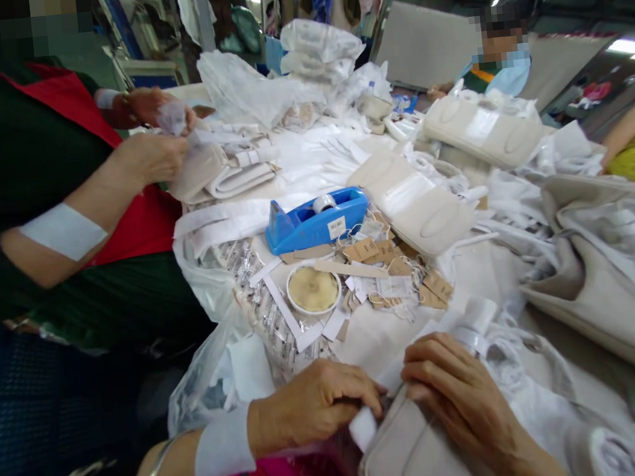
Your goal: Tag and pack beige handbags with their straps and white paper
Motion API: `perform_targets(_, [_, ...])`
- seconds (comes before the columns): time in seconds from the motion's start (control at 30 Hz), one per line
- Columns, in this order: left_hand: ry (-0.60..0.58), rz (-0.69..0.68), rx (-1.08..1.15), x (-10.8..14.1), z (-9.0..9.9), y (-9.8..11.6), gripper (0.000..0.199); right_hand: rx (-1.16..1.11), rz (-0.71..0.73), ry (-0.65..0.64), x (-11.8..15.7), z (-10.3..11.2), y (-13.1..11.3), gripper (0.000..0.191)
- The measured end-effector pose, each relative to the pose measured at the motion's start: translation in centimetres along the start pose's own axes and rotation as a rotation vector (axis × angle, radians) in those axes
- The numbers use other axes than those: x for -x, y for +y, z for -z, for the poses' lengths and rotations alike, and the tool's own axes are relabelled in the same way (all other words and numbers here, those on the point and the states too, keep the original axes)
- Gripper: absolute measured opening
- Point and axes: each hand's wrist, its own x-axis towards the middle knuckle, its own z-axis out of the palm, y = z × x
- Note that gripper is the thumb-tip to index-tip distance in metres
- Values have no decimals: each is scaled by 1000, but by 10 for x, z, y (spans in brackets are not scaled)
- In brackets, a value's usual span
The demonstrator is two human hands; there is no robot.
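A cream handbag (414, 457) with a curved flap lies at the table's near edge, directly before me. My left hand (316, 406) is at its left corner, the fingers curled and pinching a piece of white wrapping (363, 428). Over the bag's top edge bends my right hand (461, 396), its fingers together and pressing on the bag; the thumb is hidden. White-wrapped strap parts (480, 320) lie just beyond my right hand.
A blue tape dispenser (316, 223) stands mid-table, behind a round tub of yellowish paste (314, 289) and scattered brown tags (387, 257). More cream bags (420, 202) lie to the right. At left, a co-worker's hands (155, 152) handle clear wrapping.
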Motion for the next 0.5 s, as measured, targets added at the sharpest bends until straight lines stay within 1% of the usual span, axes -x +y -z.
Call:
perform_targets(0.1, [97, 109, -126, -7, -10, 1, 25, -43, 6, -24, 3, 3, -2, 13])
perform_targets(0.2, [177, 217, -237, -12, -17, 3, 21, -25, -15, -19, 3, 4, -3, 14])
perform_targets(0.27, [186, 258, -217, -12, -18, 4, 21, -10, -32, -28, 3, 4, -3, 14])
perform_targets(0.37, [151, 271, -144, -6, -14, 7, 33, 3, -35, -40, 2, 3, -3, 13])
perform_targets(0.43, [144, 274, -142, -3, -13, 9, 38, 5, -32, -40, 2, 3, -3, 13])
perform_targets(0.5, [156, 297, -171, -5, -14, 11, 39, -2, -23, -29, 1, 3, -3, 13])
